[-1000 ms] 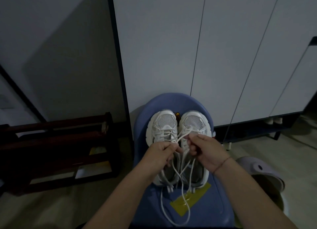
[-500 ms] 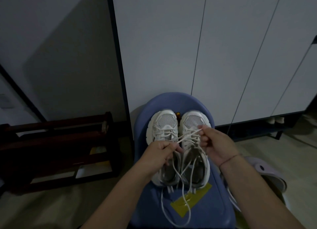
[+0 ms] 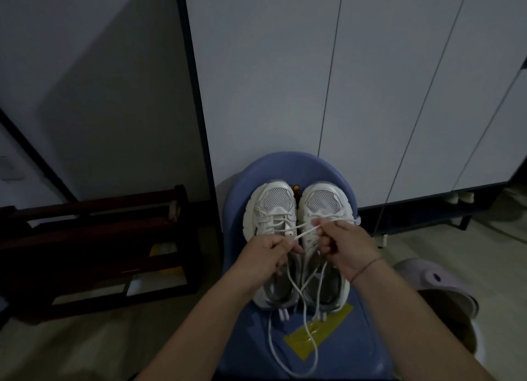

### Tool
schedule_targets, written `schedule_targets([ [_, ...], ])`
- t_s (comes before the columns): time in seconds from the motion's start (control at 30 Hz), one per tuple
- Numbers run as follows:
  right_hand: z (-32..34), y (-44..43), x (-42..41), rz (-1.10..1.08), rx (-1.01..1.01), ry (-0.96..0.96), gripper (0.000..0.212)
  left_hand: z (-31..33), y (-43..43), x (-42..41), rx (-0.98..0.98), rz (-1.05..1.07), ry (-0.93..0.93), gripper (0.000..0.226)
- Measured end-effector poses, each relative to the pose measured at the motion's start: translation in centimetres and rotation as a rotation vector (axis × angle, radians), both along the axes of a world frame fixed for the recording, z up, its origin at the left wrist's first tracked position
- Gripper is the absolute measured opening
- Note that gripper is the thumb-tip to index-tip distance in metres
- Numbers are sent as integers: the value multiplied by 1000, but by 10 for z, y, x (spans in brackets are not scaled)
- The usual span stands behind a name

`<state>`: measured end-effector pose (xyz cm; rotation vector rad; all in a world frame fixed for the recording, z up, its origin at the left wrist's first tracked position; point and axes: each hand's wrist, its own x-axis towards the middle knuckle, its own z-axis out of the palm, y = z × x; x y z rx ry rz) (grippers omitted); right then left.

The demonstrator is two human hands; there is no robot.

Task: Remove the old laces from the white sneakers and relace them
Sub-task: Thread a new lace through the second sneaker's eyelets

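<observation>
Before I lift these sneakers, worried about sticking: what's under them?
A blue chair seat, with yellow tape near the sneakers' heels and loose lace trailing across it. Anything directly beneath the soles is covered.

Rounded blue plastic chair seat (image 3: 288,167) is carrying everything. White mesh-toed L sneaker (image 3: 273,206) & matching white R sneaker (image 3: 323,202) sit side by side on it, toes twd the chair back. At the near edge a flat yellow tape patch (image 3: 328,332) is stuck to the seat, w/ a loose white cord lace (image 3: 269,338) looping over tape & blue.
</observation>
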<state>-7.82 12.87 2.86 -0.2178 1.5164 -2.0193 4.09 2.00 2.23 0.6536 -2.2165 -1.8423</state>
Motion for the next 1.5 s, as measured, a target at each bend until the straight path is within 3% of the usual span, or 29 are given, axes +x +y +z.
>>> schedule_targets([
  [0.1,3,9,-20,-128,-101,-66,26,0,-4,0,24,11,-1,33],
  [0.2,2,10,-20,-113,-113,-74,23,-1,-3,-1,24,13,31,32],
  [0.4,-4,0,13,172,133,142,13,-9,0,-7,-21,85,66,19],
  [0.57,-5,-4,9,61,210,267,13,-14,-2,-10,-22,202,98,11],
  [0.77,-5,-11,-7,-10,435,566,8,-23,-10,-23,-40,317,16,23],
  [0.97,-14,-22,-15,6,626,724,25,-28,-13,-42,-125,322,-9,15],
  [1.1,-16,-24,-17,12,584,664,22,-32,-12,-47,68,338,-10,5],
  [1.23,-16,-28,-20,45,651,822,8,-32,-13,-48,299,353,13,15],
  [1.33,-16,-29,-21,57,682,922,6,-32,-16,-46,369,338,29,20],
  [1.5,-17,-33,-21,49,697,932,8,-32,-18,-41,392,260,56,13],
])
